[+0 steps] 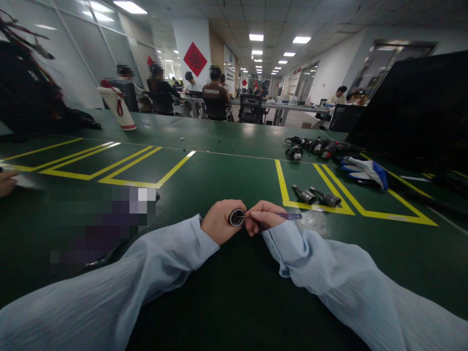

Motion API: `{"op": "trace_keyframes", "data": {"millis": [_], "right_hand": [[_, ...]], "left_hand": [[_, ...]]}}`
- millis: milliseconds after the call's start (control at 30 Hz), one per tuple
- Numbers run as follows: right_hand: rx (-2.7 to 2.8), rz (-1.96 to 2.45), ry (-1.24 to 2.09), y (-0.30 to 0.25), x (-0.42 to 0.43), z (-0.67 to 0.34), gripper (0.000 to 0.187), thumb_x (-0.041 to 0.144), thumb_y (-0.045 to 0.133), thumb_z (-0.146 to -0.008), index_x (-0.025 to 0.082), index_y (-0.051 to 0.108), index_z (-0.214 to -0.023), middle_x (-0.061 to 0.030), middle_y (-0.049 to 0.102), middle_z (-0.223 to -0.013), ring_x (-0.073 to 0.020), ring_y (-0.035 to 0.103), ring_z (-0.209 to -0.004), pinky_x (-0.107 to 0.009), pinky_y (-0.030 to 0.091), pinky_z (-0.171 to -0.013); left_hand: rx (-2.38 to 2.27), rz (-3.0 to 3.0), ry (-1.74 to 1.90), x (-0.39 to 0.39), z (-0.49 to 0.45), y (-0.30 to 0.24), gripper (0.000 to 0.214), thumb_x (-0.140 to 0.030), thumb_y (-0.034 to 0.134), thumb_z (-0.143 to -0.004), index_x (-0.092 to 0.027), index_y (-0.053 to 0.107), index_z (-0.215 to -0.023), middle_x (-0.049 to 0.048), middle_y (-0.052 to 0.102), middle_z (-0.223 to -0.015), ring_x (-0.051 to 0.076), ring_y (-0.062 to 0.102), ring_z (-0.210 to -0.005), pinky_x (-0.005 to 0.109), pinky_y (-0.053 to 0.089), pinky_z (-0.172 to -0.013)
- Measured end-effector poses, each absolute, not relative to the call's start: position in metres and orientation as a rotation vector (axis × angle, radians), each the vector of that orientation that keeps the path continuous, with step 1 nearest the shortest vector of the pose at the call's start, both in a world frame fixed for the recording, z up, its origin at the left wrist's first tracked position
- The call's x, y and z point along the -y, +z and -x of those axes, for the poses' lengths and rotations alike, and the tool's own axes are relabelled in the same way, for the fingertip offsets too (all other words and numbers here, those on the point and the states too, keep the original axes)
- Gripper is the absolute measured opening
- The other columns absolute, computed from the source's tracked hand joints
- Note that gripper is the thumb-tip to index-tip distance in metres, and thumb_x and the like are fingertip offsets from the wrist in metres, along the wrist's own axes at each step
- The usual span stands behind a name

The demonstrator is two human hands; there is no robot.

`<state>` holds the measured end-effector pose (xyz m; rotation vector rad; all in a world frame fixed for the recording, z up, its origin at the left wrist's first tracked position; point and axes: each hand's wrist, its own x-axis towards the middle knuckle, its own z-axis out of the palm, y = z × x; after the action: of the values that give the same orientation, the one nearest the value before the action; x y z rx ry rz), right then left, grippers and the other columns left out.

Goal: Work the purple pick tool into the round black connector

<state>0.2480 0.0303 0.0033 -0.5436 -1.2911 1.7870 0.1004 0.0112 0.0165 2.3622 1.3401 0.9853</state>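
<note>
My left hand (219,225) is closed round a small dark cylindrical part (236,217), its round end facing me. My right hand (263,216) pinches a thin screwdriver with a clear blue handle (288,215), whose tip points into the part's end. Both hands rest on the green table (226,165), close together near its middle. Pale blue sleeves cover both forearms.
Two metal cylinders (315,196) lie in a yellow-taped box to the right. Further back are several dark parts (310,146) and a white-and-blue glove (363,169). A black panel (413,107) stands at right, a white-and-red bottle (119,109) at back left. Another person's hand (6,181) shows at far left. People sit at distant desks.
</note>
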Motion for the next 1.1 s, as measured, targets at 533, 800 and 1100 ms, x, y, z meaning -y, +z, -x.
{"op": "trace_keyframes", "data": {"millis": [533, 800, 1100], "right_hand": [[1.38, 0.657, 1.605, 0.0057, -0.0248, -0.2474, 0.008, 0.02, 0.054, -0.065, 0.014, 0.056, -0.06, 0.002, 0.058, -0.047, -0.0069, 0.049, -0.038, -0.019, 0.035, -0.038], [1.318, 0.58, 1.665, 0.0039, -0.0245, -0.247, 0.008, 0.022, 0.056, -0.067, 0.014, 0.055, -0.063, 0.0011, 0.06, -0.05, -0.007, 0.05, -0.041, -0.019, 0.036, -0.04], [1.375, 0.584, 1.514, 0.0037, -0.0226, -0.2454, 0.01, 0.024, 0.056, -0.068, 0.016, 0.055, -0.063, 0.0021, 0.058, -0.05, -0.0066, 0.048, -0.04, -0.019, 0.037, -0.04]], "left_hand": [[-1.416, -2.386, 0.955, -0.0103, -0.1011, 0.0181, 0.005, -0.014, 0.049, -0.064, -0.014, 0.05, -0.06, -0.0017, 0.052, -0.055, 0.01, 0.047, -0.053, 0.021, 0.034, -0.052], [-1.345, -2.264, 0.998, -0.0106, -0.1022, 0.0175, 0.006, -0.009, 0.047, -0.062, -0.013, 0.05, -0.059, -0.0018, 0.05, -0.053, 0.009, 0.046, -0.051, 0.019, 0.035, -0.05], [-1.343, -2.252, 1.016, -0.011, -0.1026, 0.0192, 0.005, -0.01, 0.049, -0.062, -0.014, 0.05, -0.058, -0.0029, 0.05, -0.052, 0.008, 0.046, -0.051, 0.018, 0.035, -0.049]]}}
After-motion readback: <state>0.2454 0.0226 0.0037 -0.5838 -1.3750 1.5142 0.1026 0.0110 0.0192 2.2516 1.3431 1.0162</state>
